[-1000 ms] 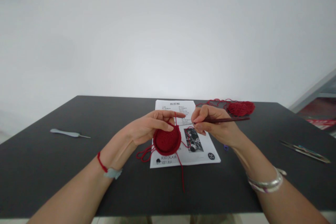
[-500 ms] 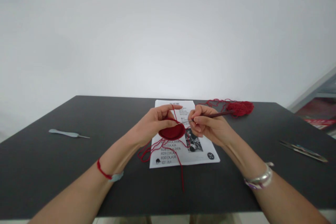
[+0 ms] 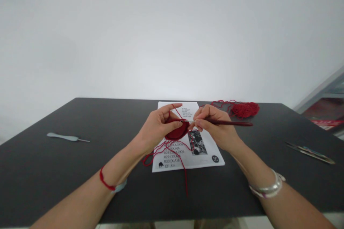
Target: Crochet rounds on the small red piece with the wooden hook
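My left hand (image 3: pixel 162 123) pinches a round red crochet piece (image 3: pixel 177 132) between thumb and fingers, with red yarn looped over its raised index finger. My right hand (image 3: pixel 213 125) is closed around a crochet hook with a dark red handle (image 3: pixel 235 123). The hook's thin metal shaft reaches left to the upper edge of the piece, beside my left thumb. Whether its tip is inside a stitch I cannot tell. Loose yarn strands (image 3: pixel 184 166) hang below the piece, over a printed pattern sheet (image 3: pixel 199 162) on the table.
A red yarn ball (image 3: pixel 245 110) lies at the back right of the black table (image 3: pixel 120 200), its strand running left behind my right hand. At the left lies a second crochet hook with a pale grey handle (image 3: pixel 63 136). Metal scissors or tweezers (image 3: pixel 310 152) lie at the right.
The crochet piece has tipped from facing me to a flatter angle and moved slightly up. My right hand has moved left, bringing the hook to the piece's edge.
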### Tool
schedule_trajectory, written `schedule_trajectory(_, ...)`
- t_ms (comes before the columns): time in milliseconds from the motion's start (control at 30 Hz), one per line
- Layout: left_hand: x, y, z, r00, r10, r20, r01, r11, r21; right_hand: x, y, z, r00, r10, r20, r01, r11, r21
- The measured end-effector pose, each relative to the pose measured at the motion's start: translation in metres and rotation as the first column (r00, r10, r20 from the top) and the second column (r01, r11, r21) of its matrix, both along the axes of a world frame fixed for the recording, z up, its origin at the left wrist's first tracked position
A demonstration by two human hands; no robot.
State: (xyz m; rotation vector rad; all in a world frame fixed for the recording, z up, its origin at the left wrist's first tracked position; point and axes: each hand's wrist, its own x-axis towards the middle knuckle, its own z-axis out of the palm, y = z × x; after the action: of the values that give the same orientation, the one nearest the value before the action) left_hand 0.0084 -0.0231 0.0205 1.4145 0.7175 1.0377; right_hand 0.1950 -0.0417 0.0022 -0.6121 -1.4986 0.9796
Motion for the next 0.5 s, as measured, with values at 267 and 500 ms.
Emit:
schedule_trajectory(267,0.005,0.0,-0.003,0.993,0.103,-0.065,-0.096,0.99,0.102,-0.004,-0.009,-0.002,0.915,-0.296,0.273,0.229,0.94,0.253)
schedule_trajectory(500,0.015,-0.005,-0.006,0.954,0.255,-0.158,-0.228,0.959,0.169,-0.011,-0.012,-0.009,0.775,-0.525,0.352,0.149,0.692,0.706)
